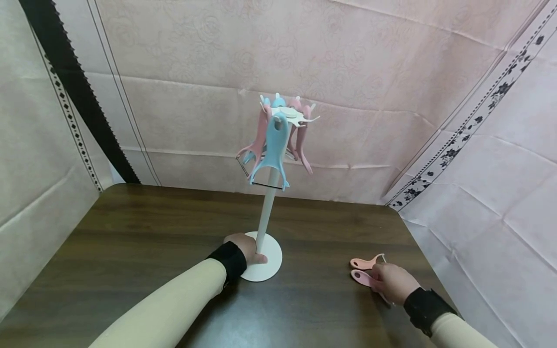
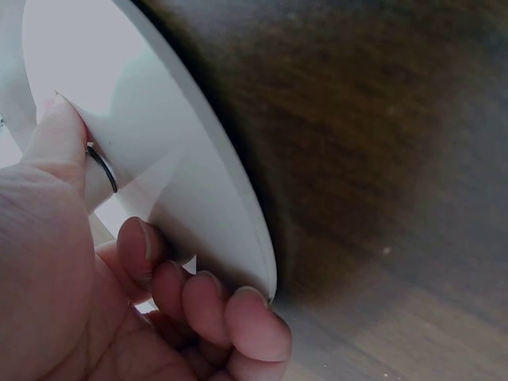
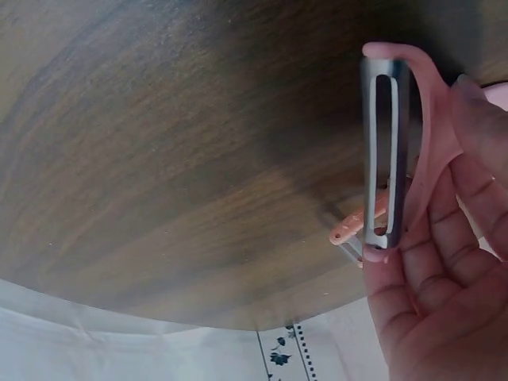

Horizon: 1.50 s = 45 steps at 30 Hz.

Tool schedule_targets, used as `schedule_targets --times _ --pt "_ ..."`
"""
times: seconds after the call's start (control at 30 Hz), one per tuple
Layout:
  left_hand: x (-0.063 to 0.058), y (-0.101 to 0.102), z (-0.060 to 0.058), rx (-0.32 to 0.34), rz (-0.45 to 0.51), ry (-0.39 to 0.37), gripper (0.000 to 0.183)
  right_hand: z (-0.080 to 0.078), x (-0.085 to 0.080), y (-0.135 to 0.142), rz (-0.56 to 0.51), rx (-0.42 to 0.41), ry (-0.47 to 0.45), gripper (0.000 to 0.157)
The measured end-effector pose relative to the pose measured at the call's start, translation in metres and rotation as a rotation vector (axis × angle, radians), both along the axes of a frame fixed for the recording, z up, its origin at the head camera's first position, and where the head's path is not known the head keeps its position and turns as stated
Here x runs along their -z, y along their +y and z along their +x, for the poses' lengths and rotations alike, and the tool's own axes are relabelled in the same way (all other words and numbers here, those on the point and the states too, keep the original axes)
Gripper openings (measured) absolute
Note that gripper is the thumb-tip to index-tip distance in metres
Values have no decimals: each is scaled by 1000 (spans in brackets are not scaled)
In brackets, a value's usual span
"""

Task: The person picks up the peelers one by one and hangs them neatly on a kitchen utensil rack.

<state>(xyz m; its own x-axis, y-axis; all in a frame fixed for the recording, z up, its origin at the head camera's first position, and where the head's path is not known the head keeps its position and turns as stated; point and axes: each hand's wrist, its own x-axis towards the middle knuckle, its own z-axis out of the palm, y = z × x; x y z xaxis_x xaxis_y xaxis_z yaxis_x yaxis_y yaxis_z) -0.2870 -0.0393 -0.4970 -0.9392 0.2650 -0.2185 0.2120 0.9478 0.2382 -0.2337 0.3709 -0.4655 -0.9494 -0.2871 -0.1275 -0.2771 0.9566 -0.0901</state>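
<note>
A white stand (image 1: 264,220) with a round base (image 1: 270,261) stands on the table, with several blue and pink Y-shaped peelers hanging from its top hooks. The nearest hanging one is a blue peeler (image 1: 274,147). My left hand (image 1: 244,247) grips the foot of the pole, thumb across the front; the left wrist view shows its curled fingers (image 2: 206,305) by the base's edge (image 2: 238,198). At the right, my right hand (image 1: 397,282) pinches a pink peeler (image 1: 362,278), its slotted metal blade (image 3: 385,151) facing the right wrist camera. An orange-pink peeler (image 1: 360,264) lies just beyond it.
The dark wood table (image 1: 152,241) has rounded far corners. Pale patterned cloth (image 1: 196,121) hangs behind it, and more white cloth (image 1: 491,193) drops along the right side. A black strip (image 1: 82,92) runs down the cloth at the left.
</note>
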Motion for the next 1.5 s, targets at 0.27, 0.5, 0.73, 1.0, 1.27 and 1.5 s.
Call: schedule_targets --times 0.27,0.5,0.73,1.0,1.27,1.5 --pt "-2 3 0 0 -2 -16 49 8 -11 -6 80 -157 145 29" --pt "10 2 -6 -8 7 -13 47 4 -43 -27 4 -335 395 38" --pt "10 1 -4 6 8 -3 49 -8 -91 -54 -123 -454 587 34" --pt "7 2 -4 -9 10 -6 49 -6 -144 -81 -250 -444 714 20" --pt "8 2 -3 -12 8 -1 54 -6 -188 -108 -418 -468 791 16" --pt "7 1 -2 -6 2 1 55 -1 -212 -147 -676 -327 646 6"
